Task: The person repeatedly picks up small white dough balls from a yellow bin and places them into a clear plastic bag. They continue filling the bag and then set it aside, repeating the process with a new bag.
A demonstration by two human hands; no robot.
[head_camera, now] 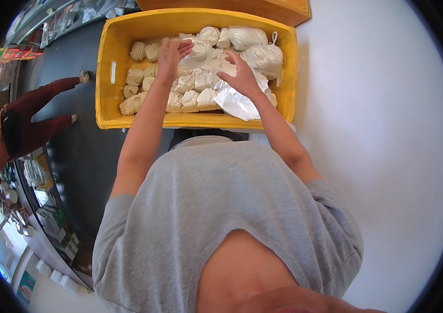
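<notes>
A deep yellow box [98, 84] with thick rims holds several cream-coloured, folded bundles [185, 83], loosely lined up in rows; their material is hard to settle. On the right side, larger bundles [262, 56] look wrapped in clear plastic. My left hand [170, 56] hovers over the left-middle of the box, fingers extended, holding nothing. Across from it, my right hand [241, 76] is above the white plastic bag [241, 99], thumb and fingers spread with nothing between them. Each forearm covers some of the bundles beneath it.
An orange box [229, 6] stands just beyond the yellow one. A white wall [378, 117] rises on the right. Another person [29, 113] in reddish clothes is on the dark floor [76, 156] at left, near shelves [65, 23] with packaged goods.
</notes>
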